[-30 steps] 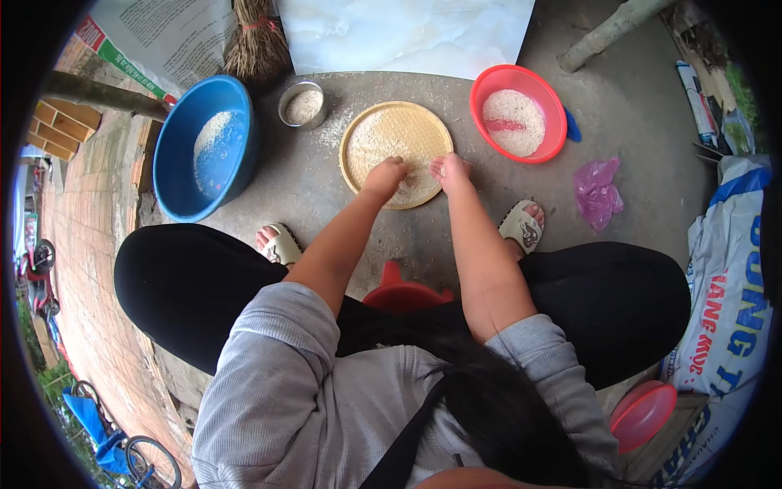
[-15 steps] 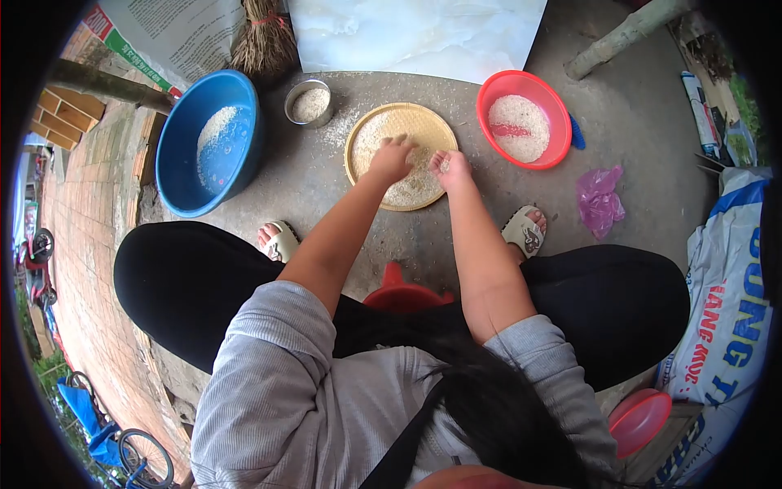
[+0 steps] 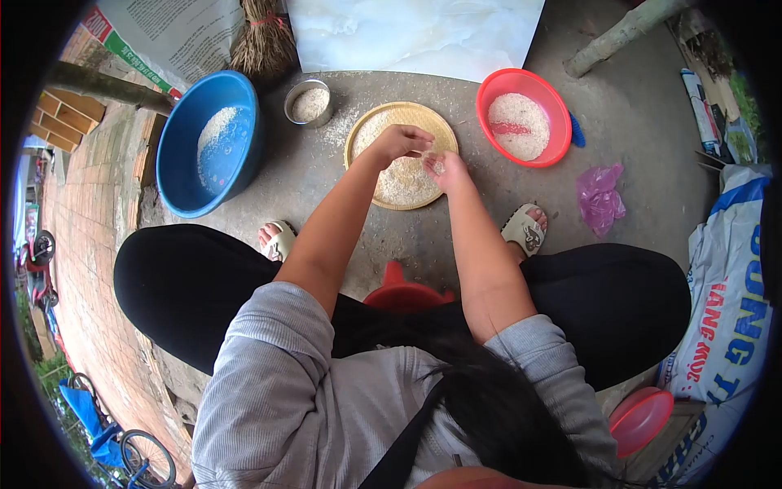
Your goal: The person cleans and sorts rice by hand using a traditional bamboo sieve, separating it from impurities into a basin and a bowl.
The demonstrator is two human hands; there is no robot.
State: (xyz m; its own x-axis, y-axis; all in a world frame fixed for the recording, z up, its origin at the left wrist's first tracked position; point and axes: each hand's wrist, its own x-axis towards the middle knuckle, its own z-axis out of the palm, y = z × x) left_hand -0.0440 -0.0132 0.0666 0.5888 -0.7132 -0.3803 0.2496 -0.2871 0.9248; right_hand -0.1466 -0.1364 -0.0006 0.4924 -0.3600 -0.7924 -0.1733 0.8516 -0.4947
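Observation:
A round woven tray (image 3: 444, 134) with pale rice-like grains (image 3: 406, 186) lies on the ground in front of me. Over its middle is my left hand (image 3: 401, 143), fingers bent and pointing right, close to the other hand. Whether grains are between those fingers is too small to tell. At the tray's right side my right hand (image 3: 445, 169) is turned palm up, its fingers curled around what look like a few grains. A metal bowl (image 3: 309, 103) of grains stands left of the tray, and a red basin (image 3: 557, 122) with grains is on the right.
A large blue basin (image 3: 177, 163) with grains stands at the left. Scattered grains lie near the metal bowl. A pink plastic bag (image 3: 601, 200) is on the floor at the right. My sandalled feet flank a red stool (image 3: 395, 295). Printed sacks (image 3: 729, 285) lie far right.
My left hand has risen off the grains and moved right toward my right hand, its fingers now bent. The right hand has barely moved, its fingers slightly more open.

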